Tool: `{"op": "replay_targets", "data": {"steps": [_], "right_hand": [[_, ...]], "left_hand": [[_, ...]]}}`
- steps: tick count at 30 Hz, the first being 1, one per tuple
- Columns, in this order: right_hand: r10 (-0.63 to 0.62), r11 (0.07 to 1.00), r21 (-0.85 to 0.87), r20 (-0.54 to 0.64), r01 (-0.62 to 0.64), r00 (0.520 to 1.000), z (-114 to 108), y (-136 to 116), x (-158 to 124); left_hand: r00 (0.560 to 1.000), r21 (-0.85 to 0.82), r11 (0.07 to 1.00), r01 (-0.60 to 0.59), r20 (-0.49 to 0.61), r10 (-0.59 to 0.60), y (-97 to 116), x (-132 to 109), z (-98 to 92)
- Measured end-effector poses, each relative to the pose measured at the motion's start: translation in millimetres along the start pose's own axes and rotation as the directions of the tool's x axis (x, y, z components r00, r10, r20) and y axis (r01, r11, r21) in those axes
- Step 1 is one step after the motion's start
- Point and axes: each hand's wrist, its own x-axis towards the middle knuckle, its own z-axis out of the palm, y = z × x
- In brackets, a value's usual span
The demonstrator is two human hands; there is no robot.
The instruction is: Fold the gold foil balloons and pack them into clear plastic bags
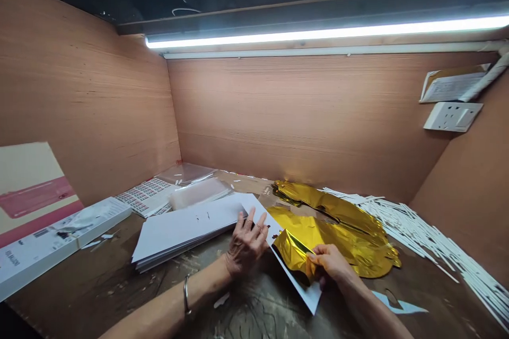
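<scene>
My left hand [247, 241] lies with its fingers spread on a white sheet [300, 288], beside a stack of white paper [186, 230]. My right hand [332, 264] pinches the edge of a folded piece of gold foil [292, 250], which lies over the sheet. The fingers of my right hand are partly hidden beneath the foil. More gold foil [353, 243] is spread flat behind and to the right of my right hand.
White sticks [433, 243] are heaped along the right side. Clear plastic bags [201, 192] and a printed label sheet [149, 194] lie at the back left. A white box [67, 238] stands at the left. A white scrap [401, 305] lies front right.
</scene>
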Motion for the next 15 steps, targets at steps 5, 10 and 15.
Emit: {"op": "replay_targets", "data": {"steps": [5, 10, 15], "right_hand": [[-0.029, 0.997, -0.077, -0.057, 0.025, 0.998, 8, 14, 7], [-0.061, 0.985, -0.165, -0.087, 0.046, 0.994, 5, 16, 9], [-0.096, 0.965, -0.255, -0.153, 0.055, 0.983, 2, 15, 6]], "left_hand": [[0.673, -0.738, 0.463, 0.491, -0.016, -0.74, 4, 4, 5.1], [0.306, -0.816, -0.17, 0.552, 0.389, -0.869, -10, 35, 13.1], [0.395, -0.788, -0.051, 0.613, 0.362, -0.844, -20, 55, 18.1]]}}
